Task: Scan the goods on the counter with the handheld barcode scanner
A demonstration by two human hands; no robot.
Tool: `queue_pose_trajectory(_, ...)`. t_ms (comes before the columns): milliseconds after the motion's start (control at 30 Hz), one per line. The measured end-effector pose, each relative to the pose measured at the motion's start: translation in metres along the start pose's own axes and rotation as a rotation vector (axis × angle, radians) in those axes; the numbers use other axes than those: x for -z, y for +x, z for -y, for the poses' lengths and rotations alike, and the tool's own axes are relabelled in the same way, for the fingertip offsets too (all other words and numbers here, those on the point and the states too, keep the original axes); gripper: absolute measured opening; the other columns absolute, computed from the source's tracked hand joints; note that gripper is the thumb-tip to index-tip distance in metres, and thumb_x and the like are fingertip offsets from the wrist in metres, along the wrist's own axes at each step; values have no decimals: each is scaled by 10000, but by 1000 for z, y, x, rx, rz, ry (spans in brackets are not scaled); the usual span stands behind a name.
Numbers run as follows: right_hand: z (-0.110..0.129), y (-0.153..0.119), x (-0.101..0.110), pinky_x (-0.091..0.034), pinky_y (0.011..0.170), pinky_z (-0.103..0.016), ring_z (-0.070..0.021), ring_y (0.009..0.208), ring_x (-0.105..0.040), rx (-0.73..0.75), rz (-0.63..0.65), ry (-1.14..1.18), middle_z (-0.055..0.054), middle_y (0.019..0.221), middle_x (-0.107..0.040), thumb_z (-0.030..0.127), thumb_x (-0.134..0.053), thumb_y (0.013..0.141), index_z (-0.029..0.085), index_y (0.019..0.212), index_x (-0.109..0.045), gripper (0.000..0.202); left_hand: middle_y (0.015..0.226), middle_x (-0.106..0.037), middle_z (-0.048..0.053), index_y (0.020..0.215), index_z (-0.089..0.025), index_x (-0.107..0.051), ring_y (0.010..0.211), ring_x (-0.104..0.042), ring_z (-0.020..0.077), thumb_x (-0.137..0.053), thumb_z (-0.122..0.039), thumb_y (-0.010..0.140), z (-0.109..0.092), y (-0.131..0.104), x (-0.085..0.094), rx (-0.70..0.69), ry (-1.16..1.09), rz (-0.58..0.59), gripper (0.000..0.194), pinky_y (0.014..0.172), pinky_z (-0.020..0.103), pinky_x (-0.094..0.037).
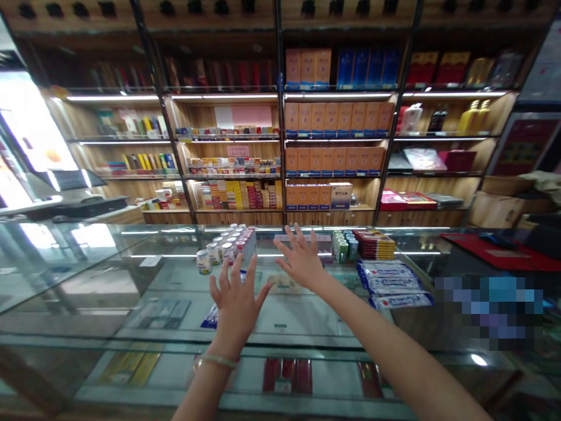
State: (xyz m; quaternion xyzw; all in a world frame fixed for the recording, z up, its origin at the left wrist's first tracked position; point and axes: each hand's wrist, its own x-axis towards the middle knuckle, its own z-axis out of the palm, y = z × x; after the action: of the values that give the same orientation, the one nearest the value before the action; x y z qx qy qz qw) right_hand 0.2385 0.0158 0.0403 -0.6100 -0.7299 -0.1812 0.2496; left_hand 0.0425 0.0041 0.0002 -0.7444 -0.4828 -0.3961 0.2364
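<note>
Above the glass counter, my left hand [239, 301] is raised with its fingers spread and nothing in it. Partly hidden behind it lies a blue packet [211, 317]. Farther right, my right hand [301, 260] also holds nothing, fingers apart. Rows of small cans [232, 240] stand just beyond my left hand. To the right of my right hand are green and blue cans [344, 245], a stack of red and yellow packs [376, 244], and several blue-and-white packets [392, 283] lying side by side.
The glass counter [307, 320] spans the front, with red boxes [288, 374] under its glass. Lit shelves [239, 217] with orange boxes [339, 120] stand behind. A red mat [504, 252] lies at right, a white paper [151, 261] at left. A pixelated patch covers the right side.
</note>
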Motion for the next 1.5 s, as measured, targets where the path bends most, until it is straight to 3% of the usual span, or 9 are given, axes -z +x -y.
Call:
queue_pose_trajectory(200, -49, -45, 27, 8, 1226, -648, -334, 1570, -118, -75, -46, -103, -63, 1687, -270, 541, -449, 1017, 363, 1476, -518, 497, 1585, -422, 174, 1451, -228, -558, 1503, -278, 389, -546, -501, 961, -33, 9, -13, -72, -41, 30, 561, 1228, 636, -103)
queue_pose_trajectory(433, -109, -104, 44, -23, 1221, -654, -332, 1546, -207, -169, -137, -256, -78, 1660, -334, 547, -486, 1007, 372, 1395, -600, 441, 1572, -446, 165, 1400, -241, -607, 1473, -338, 392, -558, -480, 959, -77, 18, -18, -152, -113, 87, 503, 1214, 645, -168)
queue_pose_trajectory(867, -194, -173, 83, -103, 1190, -690, -357, 1507, -271, -369, -226, -479, -81, 1618, -410, 473, -549, 989, 356, 1311, -672, 364, 1587, -454, 122, 1360, -305, -635, 1477, -356, 364, -627, -476, 924, -168, 46, -29, -320, -289, 160, 468, 1229, 633, -133)
queue_pose_trajectory(1167, -224, -193, 82, -158, 1161, -715, -371, 1506, -273, -432, -152, -535, -63, 1615, -418, 484, -557, 983, 401, 1316, -662, 358, 1601, -441, 102, 1353, -311, -637, 1484, -346, 360, -626, -442, 928, -202, 54, -42, -361, -370, 201, 446, 1219, 652, -160)
queue_pose_trajectory(1500, -247, -207, 58, -144, 1165, -719, -372, 1499, -296, -444, -79, -537, -51, 1604, -440, 398, -632, 950, 414, 1237, -709, 298, 1571, -478, 107, 1302, -297, -674, 1478, -355, 369, -664, -416, 899, -232, 59, -59, -427, -337, 363, 420, 1207, 681, -223)
